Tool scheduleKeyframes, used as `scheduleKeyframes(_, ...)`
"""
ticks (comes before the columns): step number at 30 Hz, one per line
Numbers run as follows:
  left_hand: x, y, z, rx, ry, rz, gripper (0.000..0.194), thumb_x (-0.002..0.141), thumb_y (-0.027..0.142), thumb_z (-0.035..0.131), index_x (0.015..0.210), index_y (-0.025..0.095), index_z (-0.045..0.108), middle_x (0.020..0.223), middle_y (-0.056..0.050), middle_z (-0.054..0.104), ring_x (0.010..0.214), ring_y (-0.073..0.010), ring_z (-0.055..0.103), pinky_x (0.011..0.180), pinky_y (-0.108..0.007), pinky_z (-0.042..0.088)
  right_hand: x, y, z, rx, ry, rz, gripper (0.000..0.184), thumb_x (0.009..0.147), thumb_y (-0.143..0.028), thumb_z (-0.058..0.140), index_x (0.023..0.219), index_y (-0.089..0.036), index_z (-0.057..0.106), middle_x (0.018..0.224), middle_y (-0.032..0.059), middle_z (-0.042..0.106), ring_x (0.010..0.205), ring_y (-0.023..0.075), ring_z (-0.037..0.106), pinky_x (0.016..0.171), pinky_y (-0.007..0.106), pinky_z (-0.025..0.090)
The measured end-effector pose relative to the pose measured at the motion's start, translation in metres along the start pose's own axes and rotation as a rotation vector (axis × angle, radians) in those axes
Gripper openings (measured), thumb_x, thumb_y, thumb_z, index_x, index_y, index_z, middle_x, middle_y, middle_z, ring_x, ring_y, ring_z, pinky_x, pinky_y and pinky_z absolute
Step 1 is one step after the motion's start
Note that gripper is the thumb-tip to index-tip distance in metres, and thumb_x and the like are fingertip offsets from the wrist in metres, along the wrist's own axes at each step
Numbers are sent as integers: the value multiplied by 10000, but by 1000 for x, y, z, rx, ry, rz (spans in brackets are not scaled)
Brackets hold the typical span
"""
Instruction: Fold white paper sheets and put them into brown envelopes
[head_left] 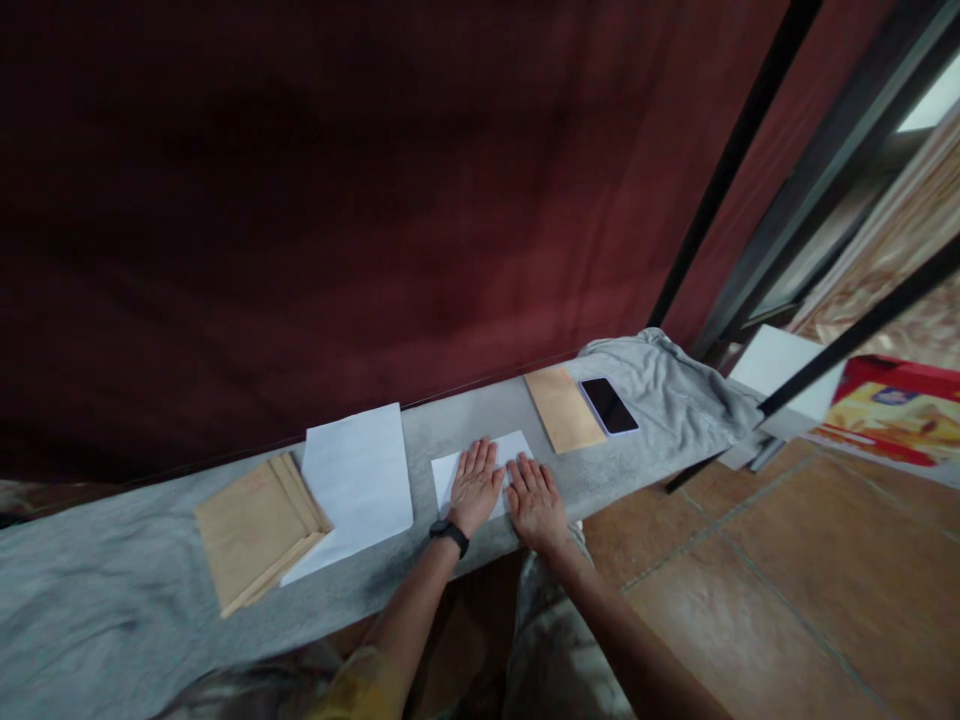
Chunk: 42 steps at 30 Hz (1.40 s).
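- White paper (511, 447) is lying mid-length on the cloth-covered bench (465, 420), toward its near edge; the hands are hiding much of it, so I cannot tell whether it is folded.
- The left hand (475, 487) is resting flat on it, fingers stretched, grasping nothing; a dark watch (450, 537) is circling the wrist.
- The right hand (536, 500) is lying palm down over the paper's right part, likewise unclenched and gripping nothing.
- Toward the bench's left end, a larger white sheet (360, 480) is reaching from far edge to near; a pile of brown envelopes (251, 525) is covering its left side, their number hard to make out.
- Toward the right end, a single envelope (564, 408) is slanting from the far edge, with a phone (609, 405) lying just beside it.
- The bench's left end is running out of view.
- Beyond the right end, a red box (892, 410) is being cut off by the frame.
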<state>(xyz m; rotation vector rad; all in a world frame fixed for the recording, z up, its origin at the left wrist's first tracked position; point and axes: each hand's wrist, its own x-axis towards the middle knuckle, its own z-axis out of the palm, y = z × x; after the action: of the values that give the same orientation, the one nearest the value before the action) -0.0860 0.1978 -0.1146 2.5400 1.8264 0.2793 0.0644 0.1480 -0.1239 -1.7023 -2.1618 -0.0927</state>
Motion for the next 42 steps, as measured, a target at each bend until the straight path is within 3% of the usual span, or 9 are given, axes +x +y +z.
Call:
scheduleKeyframes(14, -56, 5, -8, -48, 32, 232, 505, 1012, 352, 353, 1503, 238, 381, 1578, -23, 379, 1483, -196, 279, 1227, -451, 223, 0, 0, -7, -19, -75, -10, 498, 1024, -282, 306, 1496, -166, 414, 1565, 113, 363, 1439, 249, 363, 1184, 437, 225)
scheduleKeyframes(23, -94, 15, -19, -45, 20, 237, 580, 1004, 452, 382, 1525, 201, 330, 1581, -71, 371, 1488, -193, 266, 1236, -434, 206, -3, 3, -3, -20, -40, -45, 504, 1025, -285, 304, 1499, -147, 404, 1560, 138, 370, 1441, 262, 357, 1172, 456, 243)
scheduleKeyframes(32, -107, 21, -25, -45, 5, 203, 589, 973, 522, 436, 1493, 248, 390, 1593, -67, 350, 1481, -249, 288, 1219, -500, 239, -3, 0, -4, -32, 16, -36, 475, 1023, -253, 332, 1464, -131, 459, 1517, 144, 443, 1424, 259, 385, 1165, 446, 256)
scheduleKeyframes(42, -109, 21, -21, -3, 41, 202, 566, 972, 489, 466, 1481, 251, 407, 1580, -70, 377, 1469, -240, 316, 1214, -488, 253, -5, 1, 0, -22, 44, -34, 475, 1015, -266, 349, 1458, -145, 471, 1522, 144, 431, 1402, 261, 418, 1162, 454, 261)
